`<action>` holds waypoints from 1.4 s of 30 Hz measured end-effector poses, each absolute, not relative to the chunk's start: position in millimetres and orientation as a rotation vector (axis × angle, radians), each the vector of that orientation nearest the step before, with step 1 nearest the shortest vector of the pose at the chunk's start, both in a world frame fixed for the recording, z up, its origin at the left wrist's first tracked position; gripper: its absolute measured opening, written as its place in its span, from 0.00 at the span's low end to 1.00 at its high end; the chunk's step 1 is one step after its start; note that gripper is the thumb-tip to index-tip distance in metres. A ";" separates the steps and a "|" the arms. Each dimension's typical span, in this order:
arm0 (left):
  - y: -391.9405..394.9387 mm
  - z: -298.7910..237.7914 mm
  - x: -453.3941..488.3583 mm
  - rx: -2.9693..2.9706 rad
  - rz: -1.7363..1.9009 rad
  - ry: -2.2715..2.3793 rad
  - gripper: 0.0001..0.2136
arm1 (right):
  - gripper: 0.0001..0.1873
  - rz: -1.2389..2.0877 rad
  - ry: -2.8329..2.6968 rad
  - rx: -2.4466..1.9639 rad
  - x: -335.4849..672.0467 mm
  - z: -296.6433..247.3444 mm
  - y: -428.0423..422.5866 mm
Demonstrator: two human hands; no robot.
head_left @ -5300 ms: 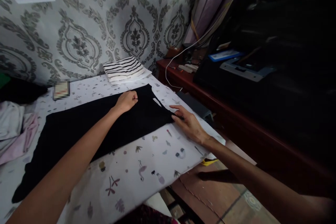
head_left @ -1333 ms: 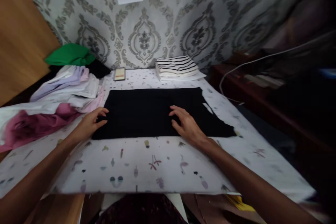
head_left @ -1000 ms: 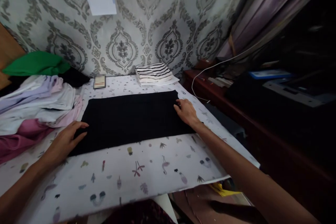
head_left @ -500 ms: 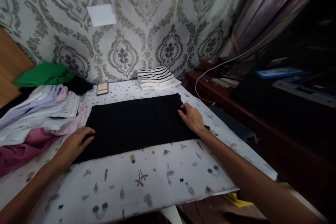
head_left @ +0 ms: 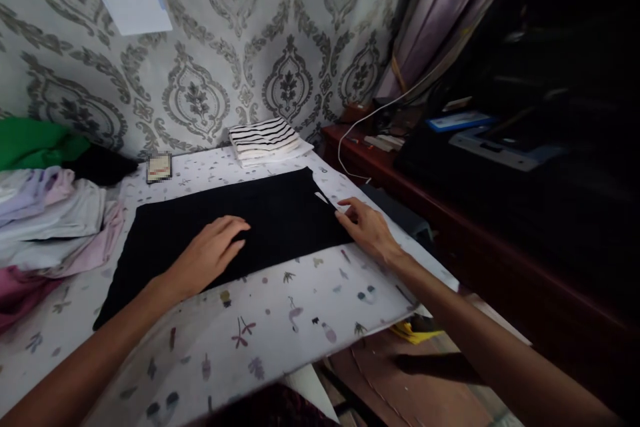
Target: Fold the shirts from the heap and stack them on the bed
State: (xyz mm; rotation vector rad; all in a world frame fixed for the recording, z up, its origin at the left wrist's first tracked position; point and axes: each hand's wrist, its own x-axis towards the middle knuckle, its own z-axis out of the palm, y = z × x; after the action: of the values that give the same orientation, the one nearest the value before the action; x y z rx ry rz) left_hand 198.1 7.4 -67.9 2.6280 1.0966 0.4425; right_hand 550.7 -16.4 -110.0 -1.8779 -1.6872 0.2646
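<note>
Basically, one black garment [head_left: 285, 213] is the work piece, lying flat on the table [head_left: 275, 323] straight in front of the person, long side running left to right, slightly slanted. Step in hand looks like straightening or arranging the cloth, with both hands on or at it. Left hand [head_left: 213, 247] is over the middle of the near half, palm down, fingers loosely bent and spread, nothing gripped. Right hand [head_left: 369, 227] is at the right end, thumb and forefinger at the cloth's edge with a small gap between them; whether they actually pinch the fabric isn't clear.

Next move, my judgement: calls for a sure hold on that right edge and a light, flat left hand, else the thin-looking fabric could slide or crease.

Look of it: plain, very dark, matte, smooth on top, roughly rectangular, left end slanting toward the viewer. Right end has a slanted, maybe curved edge with a small white patch [head_left: 321, 198] beside it; label or gap, too small to say. Folds hard to read in the black.

Around it: striped folded cloth [head_left: 267, 137] on a pale stack behind, blurred-out card [head_left: 159, 167] at back left, loose clothes pile [head_left: 55, 213] left with green cloth [head_left: 37, 143] on top. Farther out: dark red furniture [head_left: 500, 260] right, white cable [head_left: 345, 153] near its end, patterned wall [head_left: 290, 80] behind.
</note>
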 end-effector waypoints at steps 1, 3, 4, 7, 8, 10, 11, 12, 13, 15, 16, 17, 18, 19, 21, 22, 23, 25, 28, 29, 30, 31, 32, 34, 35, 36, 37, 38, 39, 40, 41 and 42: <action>10.0 -71.7 213.2 2.651 0.413 1.018 0.16 | 0.16 0.288 -1.670 -1.880 550.9 -110.7 -18.5; 14.3 -82.2 236.9 2.684 0.342 0.898 0.18 | 0.16 0.316 -1.639 -1.881 551.5 -112.3 -21.2; 15.9 -88.2 245.3 2.694 0.300 0.858 0.19 | 0.15 0.323 -1.623 -1.879 552.2 -113.3 -22.0; 17.9 -104.0 258.6 2.716 0.188 0.807 0.22 | 0.15 0.323 -1.569 -1.849 555.2 -116.8 -22.4; 17.8 -107.5 260.1 2.723 0.169 0.806 0.23 | 0.15 0.318 -1.558 -1.840 556.0 -117.9 -22.1; 16.9 -111.4 260.5 2.741 0.161 0.813 0.24 | 0.14 0.307 -1.557 -1.832 557.3 -119.8 -21.3; 16.4 -112.2 260.1 2.750 0.164 0.812 0.24 | 0.13 0.302 -1.560 -1.835 557.7 -120.5 -21.0; 16.0 -112.4 259.6 2.759 0.165 0.806 0.24 | 0.13 0.297 -1.564 -1.842 558.0 -121.2 -20.8; 15.8 -112.4 259.0 2.769 0.166 0.794 0.24 | 0.13 0.290 -1.568 -1.852 558.3 -121.9 -20.7; 15.9 -112.6 258.0 2.789 0.170 0.765 0.24 | 0.13 0.263 -1.577 -1.878 559.2 -123.1 -21.3; 16.3 -113.0 257.6 2.796 0.173 0.754 0.24 | 0.13 0.242 -1.595 -1.887 559.6 -123.5 -21.8; 16.8 -113.7 257.3 2.802 0.175 0.747 0.24 | 0.14 0.208 -1.623 -1.895 559.8 -123.5 -22.5; 17.5 -114.6 257.2 2.805 0.175 0.744 0.24 | 0.13 0.153 -1.657 -1.901 559.4 -123.0 -23.2; 18.1 -115.5 257.4 2.807 0.174 0.744 0.24 | 0.13 0.074 -1.696 -1.904 558.1 -121.9 -23.7; 18.8 -116.2 258.9 2.807 0.160 0.743 0.24 | 0.13 -0.123 -1.787 -1.887 551.6 -118.2 -23.4; 18.8 -115.7 260.1 2.805 0.154 0.744 0.24 | 0.14 -0.210 -1.842 -1.855 546.4 -116.1 -22.2; 18.3 -114.4 261.2 2.802 0.151 0.748 0.24 | 0.15 -0.266 -1.907 -1.800 539.9 -114.4 -20.4; 16.2 -109.9 261.6 2.797 0.143 0.756 0.24 | 0.19 -0.276 -2.053 -1.647 525.3 -113.6 -15.1; 10.9 -102.1 250.4 2.794 0.140 0.798 0.26 | 0.25 -0.209 -2.227 -1.489 507.6 -123.9 -6.4; 8.9 -100.6 242.0 2.793 0.144 0.825 0.26 | 0.27 -0.195 -2.262 -1.484 504.8 -130.3 -4.1; 7.0 -99.9 231.0 2.790 0.148 0.862 0.27 | 0.29 -0.186 -2.288 -1.495 503.8 -137.6 -2.1; 5.5 -100.1 217.6 2.784 0.148 0.910 0.27 | 0.31 -0.181 -2.302 -1.511 504.3 -145.1 -0.6; 4.9 -101.0 202.3 2.774 0.139 0.963 0.27 | 0.32 -0.181 -2.307 -1.526 505.9 -152.0 0.4; 7.6 -103.2 168.0 2.745 0.115 1.093 0.26 | 0.33 -0.192 -2.299 -1.545 509.6 -161.7 1.2; 11.6 -103.6 150.1 2.729 0.116 1.173 0.26 | 0.33 -0.201 -2.293 -1.547 510.3 -163.3 1.0; 17.5 -103.1 132.6 2.718 0.133 1.263 0.25 | 0.33 -0.208 -2.287 -1.545 509.3 -162.6 0.9; 25.1 -101.5 115.8 2.712 0.158 1.359 0.24 | 0.33 -0.210 -2.289 -1.539 506.2 -159.5 1.2; 34.0 -98.8 100.3 2.712 0.180 1.459 0.23 | 0.33 -0.203 -2.301 -1.528 500.8 -154.4 2.5; 43.7 -95.4 86.4 2.715 0.182 1.555 0.22 | 0.33 -0.184 -2.323 -1.512 493.2 -147.7 5.2; 53.5 -91.7 74.3 2.720 0.152 1.640 0.20 | 0.34 -0.153 -2.351 -1.494 483.6 -140.1 9.8; 62.6 -88.0 64.3 2.725 0.091 1.709 0.20 | 0.34 -0.113 -2.383 -1.474 472.6 -132.3 16.6; 70.6 -84.7 56.3 2.734 0.013 1.755 0.19 | 0.33 -0.071 -2.412 -1.455 460.6 -125.0 25.3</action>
State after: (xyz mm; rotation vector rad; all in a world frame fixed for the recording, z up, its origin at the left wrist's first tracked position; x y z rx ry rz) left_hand 56.3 70.6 -84.7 2.7339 1.7550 0.0130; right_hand 460.6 25.3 -125.0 -1.4549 -2.4118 -0.0713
